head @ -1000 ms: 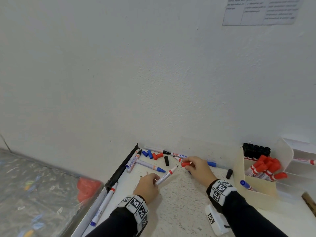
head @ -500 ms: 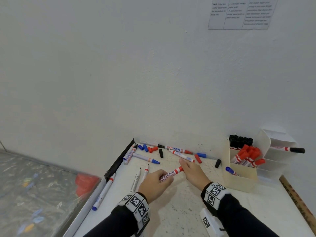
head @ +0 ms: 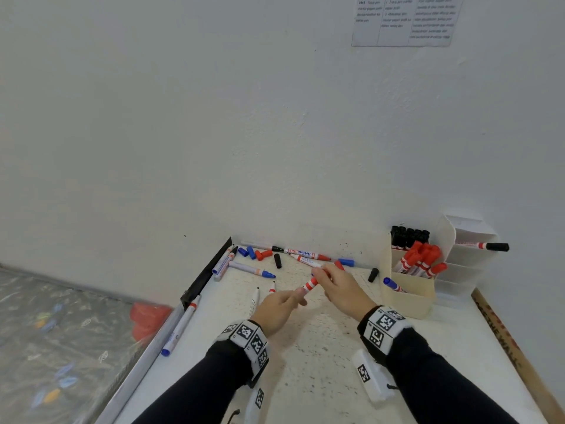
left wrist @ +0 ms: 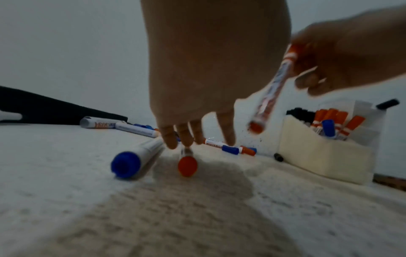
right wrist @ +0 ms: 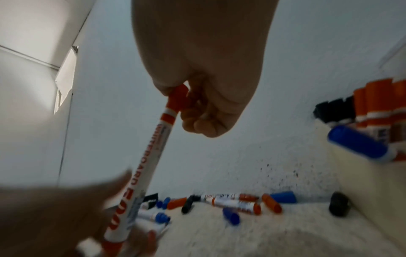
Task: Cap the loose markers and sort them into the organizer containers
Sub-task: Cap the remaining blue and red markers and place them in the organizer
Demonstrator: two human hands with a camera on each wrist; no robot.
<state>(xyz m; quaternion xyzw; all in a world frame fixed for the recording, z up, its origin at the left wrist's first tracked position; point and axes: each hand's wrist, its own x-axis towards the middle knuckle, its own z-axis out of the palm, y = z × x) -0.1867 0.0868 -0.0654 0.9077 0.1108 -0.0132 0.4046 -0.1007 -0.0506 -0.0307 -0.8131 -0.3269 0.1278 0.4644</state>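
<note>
Holding the red marker [head: 311,283] by its newly seated cap, the right hand [head: 339,289] pinches it above the surface [head: 321,362]. The left hand [head: 279,307], which gripped the barrel half a second ago, now hangs loose-fingered and empty beside it. Capping looks finished; beyond, the cream organizer [head: 408,296] awaits the marker among other reds.

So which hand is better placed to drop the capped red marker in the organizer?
Right. The right hand already grips the red marker by its cap and is nearer the organizer; the left hand is open.
</note>
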